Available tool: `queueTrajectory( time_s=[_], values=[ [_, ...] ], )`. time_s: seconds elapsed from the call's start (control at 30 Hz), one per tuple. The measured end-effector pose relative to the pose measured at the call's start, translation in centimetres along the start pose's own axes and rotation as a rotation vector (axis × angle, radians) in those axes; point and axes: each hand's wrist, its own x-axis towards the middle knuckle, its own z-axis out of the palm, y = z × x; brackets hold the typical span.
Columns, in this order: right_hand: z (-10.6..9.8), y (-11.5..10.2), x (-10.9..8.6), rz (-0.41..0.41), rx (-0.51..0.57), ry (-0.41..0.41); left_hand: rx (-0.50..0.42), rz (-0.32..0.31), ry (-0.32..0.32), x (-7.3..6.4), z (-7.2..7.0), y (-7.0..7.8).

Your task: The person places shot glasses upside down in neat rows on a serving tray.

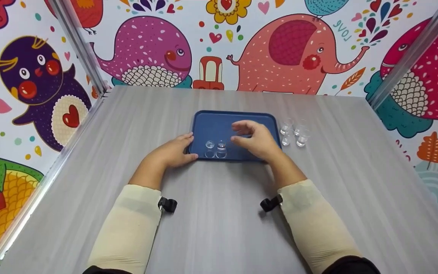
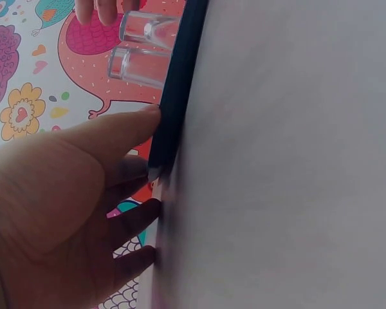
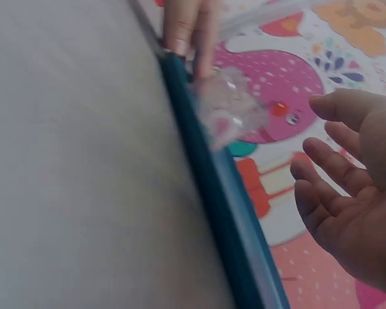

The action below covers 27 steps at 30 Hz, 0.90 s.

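Note:
A blue tray (image 1: 215,127) lies flat on the table. Two small clear glasses (image 1: 216,150) stand side by side on it, close to its near edge. My left hand (image 1: 171,153) touches the tray's left side, thumb at the near corner, its fingers fairly straight; the left wrist view shows the thumb (image 2: 138,125) against the rim. Over the right half of the tray hovers my right hand (image 1: 259,142), its fingers loosely bent and thumb apart, with nothing between them. In the right wrist view that hand (image 3: 360,187) is apart from the tray rim (image 3: 212,187).
Several more clear small glasses (image 1: 295,133) stand in a cluster on the grey table (image 1: 219,220), just right of the tray. Cartoon-printed panels (image 1: 219,49) with metal posts (image 1: 78,42) enclose the table at the back and sides.

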Motion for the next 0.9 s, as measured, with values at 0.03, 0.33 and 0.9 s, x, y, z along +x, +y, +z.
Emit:
queueTrajectory(
  time_s=[0.03, 0.33, 0.9],
  values=[
    [-0.6, 0.2, -0.1, -0.003, 0.006, 0.024, -0.001, -0.001, 0.000, 0.0, 0.0, 0.0],
    [-6.0, 1.1, -1.6, 0.041, 0.033, 0.183, 0.001, -0.011, 0.000, 0.2, -0.1, 0.0],
    [-13.2, 4.2, -4.6, 0.167, 0.046, 0.352, 0.004, 0.015, 0.006, 0.2, 0.2, -0.3]
  ],
)
